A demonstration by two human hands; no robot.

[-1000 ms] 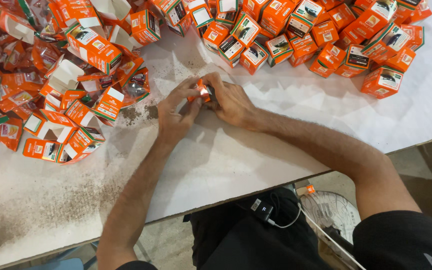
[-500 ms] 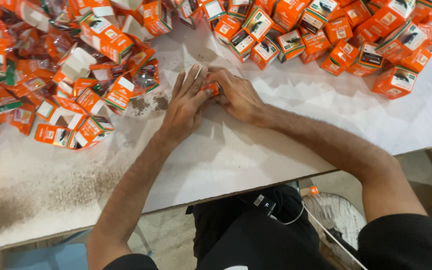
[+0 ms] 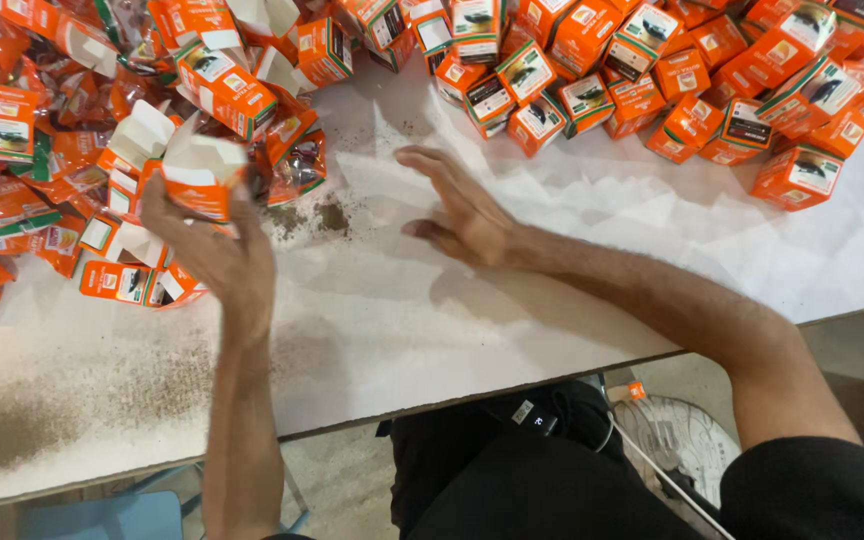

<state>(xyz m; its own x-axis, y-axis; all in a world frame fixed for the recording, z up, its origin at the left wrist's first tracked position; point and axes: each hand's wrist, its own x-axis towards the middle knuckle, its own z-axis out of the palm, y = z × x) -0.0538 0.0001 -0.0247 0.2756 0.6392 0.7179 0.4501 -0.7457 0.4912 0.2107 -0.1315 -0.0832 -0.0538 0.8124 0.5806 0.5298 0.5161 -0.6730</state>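
My left hand (image 3: 214, 248) grips an open orange and white carton (image 3: 199, 175) at the edge of the left heap, its white flaps standing up. My right hand (image 3: 462, 210) rests open and empty on the white table (image 3: 402, 310), fingers spread and pointing left toward the heap. A pile of open orange cartons and shiny sachets (image 3: 72, 150) lies at the left. A pile of closed orange boxes (image 3: 672, 70) stretches along the back right.
Dark powder (image 3: 312, 215) is spilled on the table between my hands, and more is smeared at the near left (image 3: 42, 420). The table's front edge runs diagonally above my lap. A wire fan guard (image 3: 687, 445) sits on the floor.
My hands were together at the middle working a small orange item. They have parted: the left went left and took an open carton, the right now lies open and empty.
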